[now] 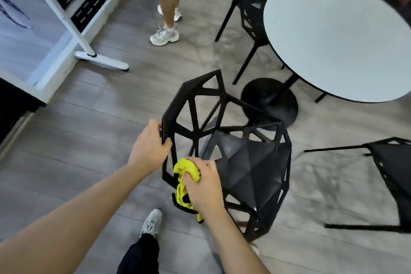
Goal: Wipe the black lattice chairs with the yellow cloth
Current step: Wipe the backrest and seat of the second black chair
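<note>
Head view: round white table (338,35) upper right; black lattice chair (249,162) just in front of its base, two more chairs (246,6) (395,176) beside the table. Step in hand: wiping the chair's lower back frame. Next probably calls for working the cloth along the other struts. Left hand (149,147) curled round the backrest edge, steadying. Right hand (204,182) fingers closed, bunching the yellow cloth (184,182) against the frame.

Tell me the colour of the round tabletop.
The round tabletop is pale grey-white with a thin black edge; head view.
</note>
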`<state>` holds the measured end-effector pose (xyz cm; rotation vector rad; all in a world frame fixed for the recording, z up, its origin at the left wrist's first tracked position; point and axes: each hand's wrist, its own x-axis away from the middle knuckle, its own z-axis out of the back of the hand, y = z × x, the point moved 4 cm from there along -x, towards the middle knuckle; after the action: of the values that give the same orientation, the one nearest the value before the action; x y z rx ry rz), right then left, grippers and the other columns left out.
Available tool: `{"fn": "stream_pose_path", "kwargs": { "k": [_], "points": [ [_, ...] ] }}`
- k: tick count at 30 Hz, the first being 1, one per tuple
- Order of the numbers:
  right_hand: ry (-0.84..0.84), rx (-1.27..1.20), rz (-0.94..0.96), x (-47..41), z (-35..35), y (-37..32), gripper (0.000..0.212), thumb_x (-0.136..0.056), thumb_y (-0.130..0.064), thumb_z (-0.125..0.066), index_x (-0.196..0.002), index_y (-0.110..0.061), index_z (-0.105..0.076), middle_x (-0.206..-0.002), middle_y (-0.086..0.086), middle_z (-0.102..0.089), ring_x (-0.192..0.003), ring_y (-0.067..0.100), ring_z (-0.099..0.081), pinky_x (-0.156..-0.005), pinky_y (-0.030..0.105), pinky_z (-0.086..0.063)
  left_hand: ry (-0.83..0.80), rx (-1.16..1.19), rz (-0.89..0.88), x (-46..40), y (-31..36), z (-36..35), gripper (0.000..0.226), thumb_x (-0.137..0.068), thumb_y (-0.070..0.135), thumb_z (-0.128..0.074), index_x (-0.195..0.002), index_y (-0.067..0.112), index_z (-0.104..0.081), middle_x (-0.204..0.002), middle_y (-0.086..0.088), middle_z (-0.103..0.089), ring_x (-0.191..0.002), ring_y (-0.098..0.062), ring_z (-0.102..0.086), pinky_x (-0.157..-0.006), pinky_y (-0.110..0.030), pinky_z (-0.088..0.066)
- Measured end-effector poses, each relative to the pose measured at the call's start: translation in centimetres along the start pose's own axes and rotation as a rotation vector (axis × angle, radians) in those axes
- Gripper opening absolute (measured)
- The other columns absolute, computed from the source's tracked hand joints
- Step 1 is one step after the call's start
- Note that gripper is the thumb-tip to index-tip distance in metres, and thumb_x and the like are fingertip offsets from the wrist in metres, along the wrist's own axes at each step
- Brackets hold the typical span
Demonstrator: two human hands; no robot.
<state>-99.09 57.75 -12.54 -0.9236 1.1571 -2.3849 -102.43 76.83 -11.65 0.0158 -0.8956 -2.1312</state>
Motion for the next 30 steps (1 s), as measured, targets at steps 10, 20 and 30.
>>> {"fn": "stream_pose_path", "kwargs": {
  "k": [10, 20, 30],
  "points": [
    [0.256, 0.509, -0.170, -1.6, -4.8, -7.3, 0.068, -0.072, -0.076, -0.055, -0.119, -0.027, -0.058, -0.113, 0.002, -0.050, -0.104, 0.028, -0.057, -0.084, 0.042, -0.049, -0.321, -0.513, -0.751, -8.5, 7.4, 2.7, 0.050, -0.098, 0.009, -0.047, -0.144, 0.029, -0.045, -0.158, -0.001, -0.028, -0.118, -0.029, -0.048, -0.100, -0.045, -0.047],
    [0.111, 0.633, -0.229, -4.8, -6.0, -6.9, 0.042, -0.087, -0.031, -0.065, -0.124, -0.018, -0.049, -0.118, 0.011, -0.044, -0.109, 0.034, -0.051, -0.084, 0.046, -0.039, -0.321, -0.858, -0.889, -13.0, 6.6, -0.4, 0.046, -0.101, 0.036, -0.036, -0.146, 0.031, -0.044, -0.168, 0.004, -0.005, -0.139, -0.035, -0.031, -0.110, -0.046, -0.038],
    [-0.078, 0.644, -0.061, -0.8, -5.7, -4.4, 0.055, -0.086, -0.034, -0.065, -0.132, -0.012, -0.046, -0.128, 0.014, -0.042, -0.115, 0.038, -0.048, -0.091, 0.052, -0.041, -0.153, -0.938, -0.769, -7.0, 4.0, 0.1, 0.049, -0.098, 0.033, -0.042, -0.145, 0.026, -0.050, -0.167, 0.003, -0.013, -0.151, -0.040, -0.012, -0.120, -0.053, -0.016]
  ]
}}
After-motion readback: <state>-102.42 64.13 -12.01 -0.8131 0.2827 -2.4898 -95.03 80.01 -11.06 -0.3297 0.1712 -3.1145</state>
